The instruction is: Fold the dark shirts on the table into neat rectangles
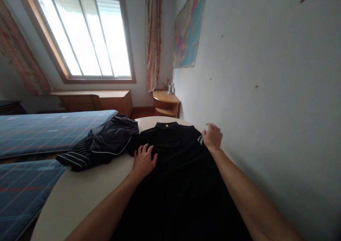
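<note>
A black collared shirt lies spread out on a cream round-edged table, its collar at the far side with a small pale label inside. My left hand rests on the shirt's left part near the sleeve, fingers spread and nothing in them. At the right sleeve, beside its white-striped cuff, is my right hand. Its fingers are loosely bent and apart, and I see no cloth between them. Part of that sleeve is hidden behind the hand and forearm.
Dark clothes with white stripes lie heaped on the table's left side. Blue plaid mattresses are beyond them. A white wall runs close along the right. A corner shelf and a wooden desk stand at the back under a window.
</note>
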Available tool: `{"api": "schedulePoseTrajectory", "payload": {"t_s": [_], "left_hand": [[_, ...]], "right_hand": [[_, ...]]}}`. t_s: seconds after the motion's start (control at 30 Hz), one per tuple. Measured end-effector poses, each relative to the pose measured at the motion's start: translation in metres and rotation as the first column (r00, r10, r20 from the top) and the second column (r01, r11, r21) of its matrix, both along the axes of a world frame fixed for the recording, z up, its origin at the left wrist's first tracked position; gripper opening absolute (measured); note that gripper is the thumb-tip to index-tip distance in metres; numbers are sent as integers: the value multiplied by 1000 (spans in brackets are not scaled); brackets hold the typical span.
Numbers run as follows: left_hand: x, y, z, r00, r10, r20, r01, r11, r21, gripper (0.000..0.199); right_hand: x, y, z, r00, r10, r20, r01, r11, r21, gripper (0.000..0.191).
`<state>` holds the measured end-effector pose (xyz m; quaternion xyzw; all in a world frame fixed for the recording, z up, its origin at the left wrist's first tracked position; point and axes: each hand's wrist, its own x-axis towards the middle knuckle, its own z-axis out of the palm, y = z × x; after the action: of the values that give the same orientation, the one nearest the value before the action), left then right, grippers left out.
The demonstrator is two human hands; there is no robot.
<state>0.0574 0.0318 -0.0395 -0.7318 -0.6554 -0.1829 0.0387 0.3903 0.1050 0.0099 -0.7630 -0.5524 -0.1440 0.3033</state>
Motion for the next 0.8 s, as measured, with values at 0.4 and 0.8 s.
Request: {"api": "schedulePoseTrajectory", "payload": {"t_s": [0.4,0.8], "left_hand": [[-2,-1,1,999,-30,21,29,999,39,47],[4,11,16,976,-165,-140,160,986,-46,46]], "right_hand": [[-60,-14,-39,946,321,49,-252,823,-509,70],[-89,-16,-30,982,189,15,-151,827,-542,61]]}}
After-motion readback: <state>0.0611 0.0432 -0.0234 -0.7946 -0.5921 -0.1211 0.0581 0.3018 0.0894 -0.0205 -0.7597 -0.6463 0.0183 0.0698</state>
